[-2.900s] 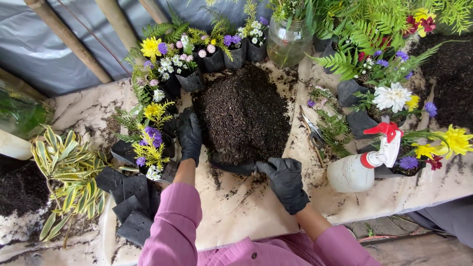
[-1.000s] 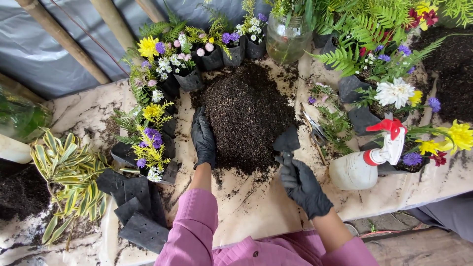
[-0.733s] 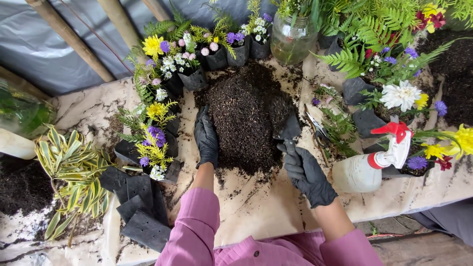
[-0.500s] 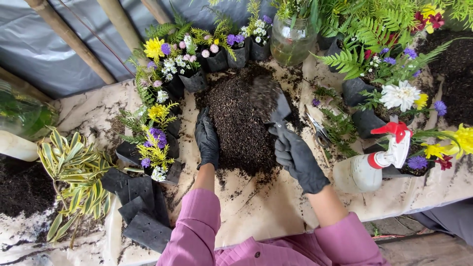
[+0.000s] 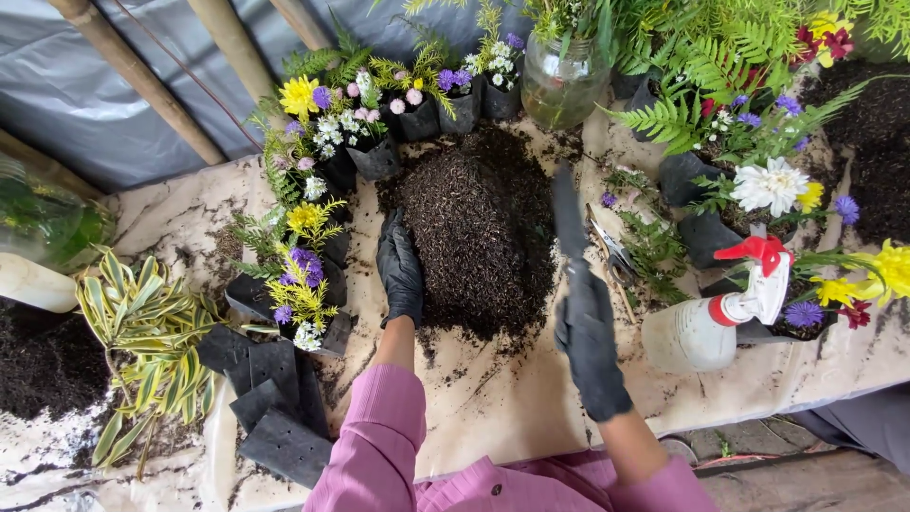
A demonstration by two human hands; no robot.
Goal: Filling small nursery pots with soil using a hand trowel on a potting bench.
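A mound of dark soil (image 5: 479, 228) lies in the middle of the covered table. My left hand (image 5: 400, 270), in a black glove, rests flat against the mound's left edge. My right hand (image 5: 592, 351), also gloved in black, grips a flat empty black plastic grow bag (image 5: 567, 213) and holds it upright and edge-on at the mound's right side. Pink sleeves cover both arms.
Flowers in black bags (image 5: 313, 275) line the left and back of the mound. Empty black bags (image 5: 270, 398) are stacked at the front left by a striped-leaf plant (image 5: 142, 322). A white spray bottle with a red trigger (image 5: 706, 322), pruners (image 5: 611, 251), ferns and a glass jar (image 5: 564, 81) stand at the right and back.
My right hand picked up the black bag from the table front, carried it to the mound's right side and has turned it upright. My left hand stayed on the mound's left edge.
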